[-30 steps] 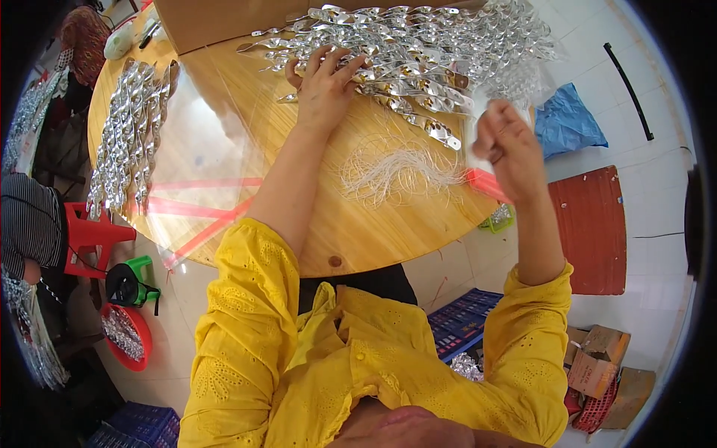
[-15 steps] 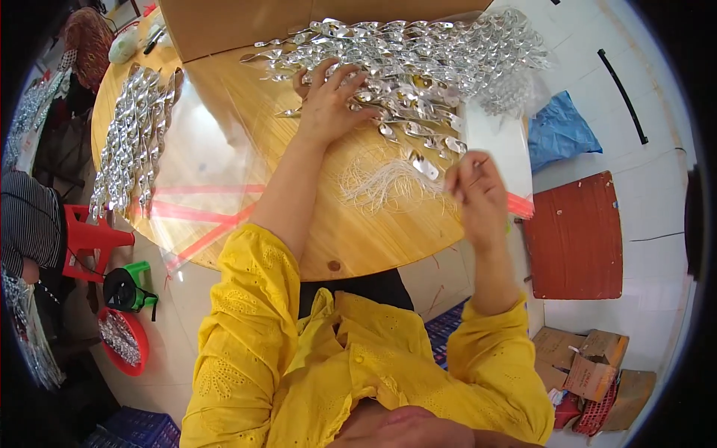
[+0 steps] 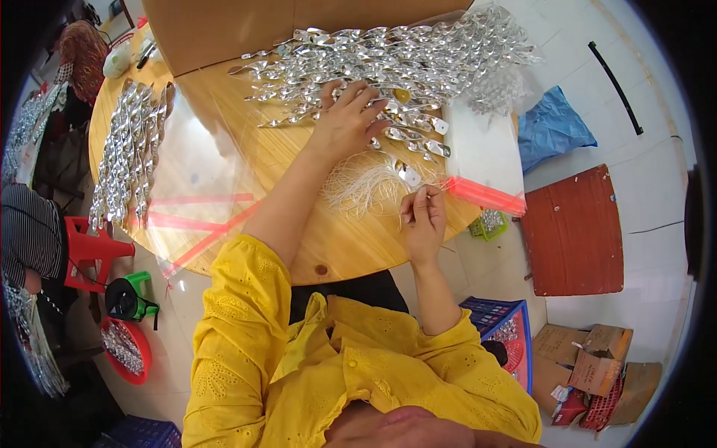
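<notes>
Left hand: left hand point(image 3: 345, 123) lies palm down, fingers spread flat, on the near edge of the spirals point(image 3: 388, 67); open, gripping nothing that shows
Right hand: right hand point(image 3: 423, 220) is curled, thumb and fingertips pinched at the near end of the strings point(image 3: 366, 183); a small shiny silver piece point(image 3: 409, 175) lies just beyond the fingertips; whether it touches them cannot be told
Spirals: thin twisted strips, mirror-bright silver, leaf-like ends; heaped across the far side of the table point(image 3: 224, 119); too many and too tangled to count
Second batch: second batch point(image 3: 127, 153) of the same twisted strips, laid side by side in long rows at the table's left; count not readable
Strings: one loose bundle of fine white threads, fanned out on the wood between the two hands
Film: one clear film point(image 3: 202, 187), glossy, with red tape lines, lying flat between the two heaps
Table: round, yellow-brown wood, visible grain, one dark knot near the front edge
Board: one brown cardboard board point(image 3: 314, 26) behind the heap
White box: one white box point(image 3: 482, 157), red-edged, at the table's right rim
Sleeves: yellow eyelet fabric sleeves point(image 3: 239, 336), both arms
Floor: pale tiles; one red stool point(image 3: 86, 250); one green-black object point(image 3: 127, 299); one red basin point(image 3: 127, 351) of silver bits; one blue crate point(image 3: 504, 328); one dark red panel point(image 3: 575, 231); one blue bag point(image 3: 553, 127); cardboard cartons point(image 3: 590, 358) at lower right
Other person: striped sleeve point(image 3: 30, 231) at the left edge
</notes>
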`<state>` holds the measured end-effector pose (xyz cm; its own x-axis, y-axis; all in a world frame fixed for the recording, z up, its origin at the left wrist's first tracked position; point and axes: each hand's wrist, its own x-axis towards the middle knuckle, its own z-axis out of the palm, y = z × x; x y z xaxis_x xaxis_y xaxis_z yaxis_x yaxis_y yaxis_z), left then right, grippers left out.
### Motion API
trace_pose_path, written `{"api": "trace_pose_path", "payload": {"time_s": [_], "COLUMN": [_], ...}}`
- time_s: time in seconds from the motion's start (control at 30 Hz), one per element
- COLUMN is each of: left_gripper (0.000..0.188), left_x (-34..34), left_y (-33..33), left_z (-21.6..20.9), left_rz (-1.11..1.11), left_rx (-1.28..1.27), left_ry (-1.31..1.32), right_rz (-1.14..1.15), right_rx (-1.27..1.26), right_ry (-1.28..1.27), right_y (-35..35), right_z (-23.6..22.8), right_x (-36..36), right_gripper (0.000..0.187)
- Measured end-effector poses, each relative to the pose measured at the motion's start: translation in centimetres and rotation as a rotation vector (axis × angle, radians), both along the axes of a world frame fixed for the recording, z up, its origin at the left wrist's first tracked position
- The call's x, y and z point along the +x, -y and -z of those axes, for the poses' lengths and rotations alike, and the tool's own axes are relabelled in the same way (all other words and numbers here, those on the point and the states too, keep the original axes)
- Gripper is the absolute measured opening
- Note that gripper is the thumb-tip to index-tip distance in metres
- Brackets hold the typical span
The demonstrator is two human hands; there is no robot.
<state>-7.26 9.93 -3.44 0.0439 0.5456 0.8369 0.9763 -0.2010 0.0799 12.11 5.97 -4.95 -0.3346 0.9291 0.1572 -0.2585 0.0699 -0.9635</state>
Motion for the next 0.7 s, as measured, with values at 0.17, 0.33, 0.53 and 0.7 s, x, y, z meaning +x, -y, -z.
{"api": "trace_pose_path", "payload": {"time_s": [0.17,0.33,0.53,0.7], "left_gripper": [0.025,0.018,0.006,0.009], "left_x": [0.4,0.1,-0.3,-0.2], "left_y": [-0.1,0.1,0.8,1.9], "left_z": [0.4,-0.7,-2.2,-5.0], "left_rz": [-0.071,-0.123,-0.008,0.067], "left_rx": [-0.094,-0.090,-0.124,-0.168], "left_ry": [-0.028,-0.099,0.084,0.283], "right_rz": [-0.043,-0.032,-0.021,-0.045], "right_rx": [0.016,-0.027,-0.085,-0.087], "right_ry": [-0.021,-0.034,-0.115,-0.144], "right_y": [0.0,0.1,-0.2,-0.1], "right_z": [0.1,0.0,0.4,0.1], "right_x": [0.0,-0.1,0.1,-0.1], "right_gripper": [0.014,0.012,0.012,0.012]}}
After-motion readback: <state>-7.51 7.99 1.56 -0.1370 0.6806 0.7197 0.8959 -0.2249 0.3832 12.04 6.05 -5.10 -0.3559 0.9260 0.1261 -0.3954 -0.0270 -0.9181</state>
